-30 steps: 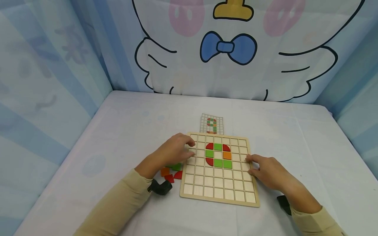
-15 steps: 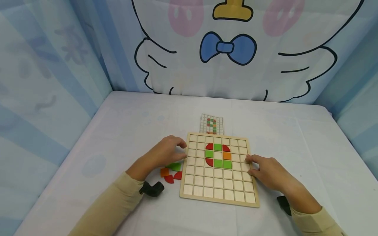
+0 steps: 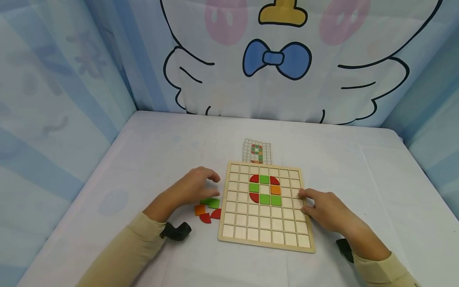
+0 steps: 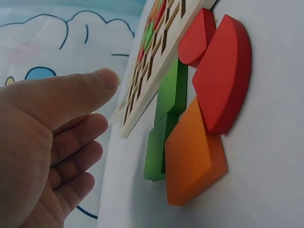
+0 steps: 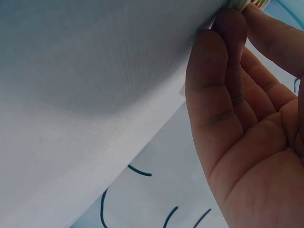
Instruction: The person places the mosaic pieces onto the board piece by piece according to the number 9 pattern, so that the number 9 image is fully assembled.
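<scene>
A wooden grid board (image 3: 247,231) lies on the table, with red quarter-round, green square and orange square pieces set in a ring in its upper middle cells. My right hand (image 3: 328,209) pinches the board's right edge between thumb and fingers; the right wrist view shows only a sliver of the board at the fingertips. Left of the board, my left hand (image 3: 191,186) hovers with thumb and fingers apart and holds nothing. Under and beside it lie loose pieces: green ones (image 4: 172,90), an orange square (image 4: 190,147) and two red quarter-rounds (image 4: 221,76).
Behind the board a small pattern card (image 3: 267,149) shows a similar coloured figure on a grid; its lower part is hidden by the board. A white cloth covers the table (image 3: 172,139). Printed curtains (image 3: 222,87) stand at the back and sides.
My left hand has drawn away from the board's left edge, moving left and slightly down over the loose pieces. My right hand and the board have stayed in place.
</scene>
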`<state>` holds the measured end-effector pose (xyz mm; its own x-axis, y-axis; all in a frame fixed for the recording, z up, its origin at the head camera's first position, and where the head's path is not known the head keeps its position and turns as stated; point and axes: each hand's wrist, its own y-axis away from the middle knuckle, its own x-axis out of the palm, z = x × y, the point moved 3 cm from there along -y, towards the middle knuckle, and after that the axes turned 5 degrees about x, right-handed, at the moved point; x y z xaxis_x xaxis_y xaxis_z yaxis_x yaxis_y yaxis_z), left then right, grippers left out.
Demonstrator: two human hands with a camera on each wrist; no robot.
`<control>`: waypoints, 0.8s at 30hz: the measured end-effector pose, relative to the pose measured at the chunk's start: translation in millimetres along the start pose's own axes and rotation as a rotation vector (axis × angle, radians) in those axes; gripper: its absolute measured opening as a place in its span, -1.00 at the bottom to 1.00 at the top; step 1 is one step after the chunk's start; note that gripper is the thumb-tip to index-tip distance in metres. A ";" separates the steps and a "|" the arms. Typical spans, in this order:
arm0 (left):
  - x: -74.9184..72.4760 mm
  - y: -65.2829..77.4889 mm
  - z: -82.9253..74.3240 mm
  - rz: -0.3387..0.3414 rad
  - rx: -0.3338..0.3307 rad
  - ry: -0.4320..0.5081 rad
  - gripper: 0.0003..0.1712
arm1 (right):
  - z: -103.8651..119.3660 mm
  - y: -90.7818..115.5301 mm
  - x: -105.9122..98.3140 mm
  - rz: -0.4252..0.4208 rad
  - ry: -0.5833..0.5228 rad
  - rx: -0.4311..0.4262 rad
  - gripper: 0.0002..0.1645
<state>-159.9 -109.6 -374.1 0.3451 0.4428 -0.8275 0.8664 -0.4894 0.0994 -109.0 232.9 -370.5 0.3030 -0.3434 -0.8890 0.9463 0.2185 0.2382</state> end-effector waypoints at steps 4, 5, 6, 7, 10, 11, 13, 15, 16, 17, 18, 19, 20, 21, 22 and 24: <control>-0.7 3.4 2.4 0.002 -0.012 -0.009 -0.64 | 0.6 0.2 0.0 -0.003 0.001 0.000 -0.51; -0.9 4.1 3.0 0.003 -0.016 -0.010 -0.64 | 0.8 0.3 0.1 -0.004 0.001 0.002 -0.51; -1.2 4.7 3.6 0.003 -0.017 -0.015 -0.64 | 1.0 0.4 0.3 -0.006 0.002 0.003 -0.51; -1.6 5.6 4.1 0.005 -0.020 -0.015 -0.64 | 1.0 0.3 0.4 -0.007 0.001 0.002 -0.51; -2.5 6.9 6.1 0.008 -0.020 -0.019 -0.65 | 0.8 0.0 0.8 -0.008 0.007 0.003 -0.51; -2.6 7.2 6.7 0.010 -0.021 -0.016 -0.65 | 0.6 -0.1 0.8 -0.008 0.008 0.003 -0.51; -2.7 7.9 7.4 0.012 -0.024 -0.016 -0.64 | 0.1 -0.4 0.7 -0.009 0.011 0.002 -0.51; -2.8 8.5 7.9 0.017 -0.034 -0.015 -0.64 | -0.1 -0.5 0.7 -0.009 0.012 0.003 -0.51; -2.7 8.9 8.2 0.019 -0.039 -0.014 -0.64 | -0.3 -0.6 0.9 -0.009 0.011 0.006 -0.50; -2.5 9.2 8.6 0.021 -0.039 -0.019 -0.64 | -0.5 -0.8 0.9 -0.007 0.009 0.006 -0.50; -2.4 9.5 9.0 0.024 -0.039 -0.026 -0.64 | -0.5 -0.9 0.8 -0.006 0.008 0.007 -0.50; -2.2 9.8 9.5 0.027 -0.043 -0.029 -0.64 | -0.7 -1.1 0.8 -0.004 0.007 0.007 -0.50; -1.9 10.2 10.0 0.031 -0.048 -0.032 -0.63 | -0.6 -0.9 0.9 -0.003 0.007 0.009 -0.50; -1.7 10.6 10.5 0.033 -0.051 -0.035 -0.63 | -0.6 -0.9 0.8 -0.002 0.006 0.009 -0.50; -1.6 11.1 10.9 0.036 -0.054 -0.036 -0.63 | -0.4 -0.7 0.8 -0.002 0.005 0.011 -0.50; -1.5 12.2 11.6 0.041 -0.063 -0.032 -0.63 | 0.3 -0.5 0.9 0.000 0.004 0.013 -0.50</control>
<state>-154.0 -125.0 -378.1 0.3700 0.3983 -0.8393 0.8731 -0.4577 0.1677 -109.2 232.2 -371.3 0.3028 -0.3400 -0.8904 0.9476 0.2071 0.2432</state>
